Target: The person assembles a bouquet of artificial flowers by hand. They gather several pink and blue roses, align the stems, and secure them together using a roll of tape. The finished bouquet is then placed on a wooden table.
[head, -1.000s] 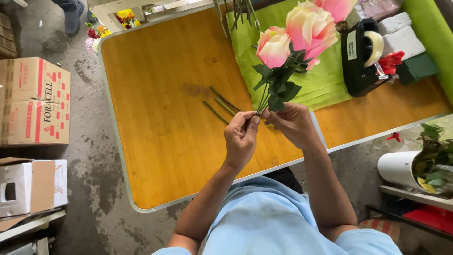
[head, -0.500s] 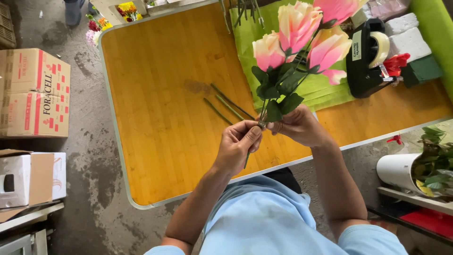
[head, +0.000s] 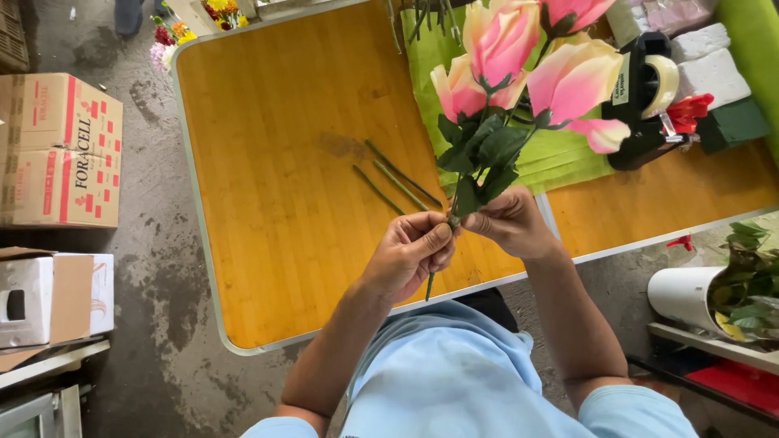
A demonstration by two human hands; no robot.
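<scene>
Pink and cream petals fill the top of my view: I hold a small bunch of artificial roses (head: 527, 73) upright above the orange wooden surface (head: 284, 162). My right hand (head: 511, 221) is curled closed around the gathered stems just under the dark green leaves (head: 483, 158), and my left hand (head: 410, 251) is pinched shut on the same stems a little lower, thumb and fingertips pressed together, with the stem ends (head: 429, 285) poking out below it toward my light blue shirt (head: 438, 373). Three loose green stem pieces (head: 389, 182) lie on the surface just beyond my hands, apart from the bunch. Farther off, a green cloth (head: 560, 162) lies under the blooms, with a black tape dispenser (head: 645, 97) beside it and blocks of white and dark green foam (head: 714, 81) at the edge. To do this well, I judge I should keep the right hand firm as the anchor so the heads do not twist, and let the left hand do the fine work on the stems, keeping them parallel and tight together and the leaves clear of the grip. The blooms look top-heavy, so a slack hold could let them splay or tip.
</scene>
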